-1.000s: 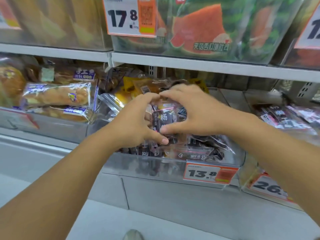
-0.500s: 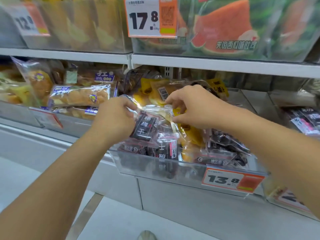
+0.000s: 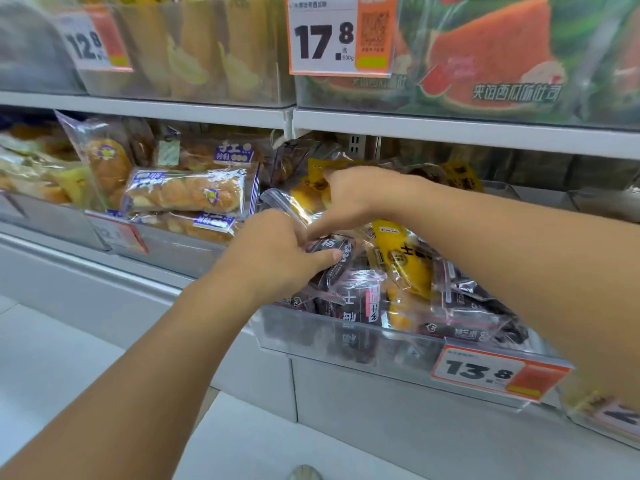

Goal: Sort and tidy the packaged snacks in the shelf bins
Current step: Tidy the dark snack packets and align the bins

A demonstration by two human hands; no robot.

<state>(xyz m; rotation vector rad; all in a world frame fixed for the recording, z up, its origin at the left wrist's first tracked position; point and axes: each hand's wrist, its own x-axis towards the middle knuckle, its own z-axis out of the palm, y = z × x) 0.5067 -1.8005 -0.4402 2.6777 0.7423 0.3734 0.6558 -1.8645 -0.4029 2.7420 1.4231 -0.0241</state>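
**Soft packs, crinkly film: handling the snacks above the 13.8 tag**

The clear bin (image 3: 346, 336) carrying the 13.8 price tag (image 3: 498, 372) holds a loose jumble of dark snack packets and yellow ones. Above the tag and to its left, the left hand (image 3: 273, 258) curls its fingers and thumb around a dark packet (image 3: 334, 263) at the pile's top. Further above the tag, the right hand (image 3: 349, 199) reaches over the heap; its fingertips seem to pinch clear film there, though blur makes that uncertain.

These packs look light, soft and slippery, with crushable contents. A pinch on the sealed edge or a loose hold across the middle would suit best.

Packets beneath the forearms are hidden, and the bin's right end is cut off by the right arm.
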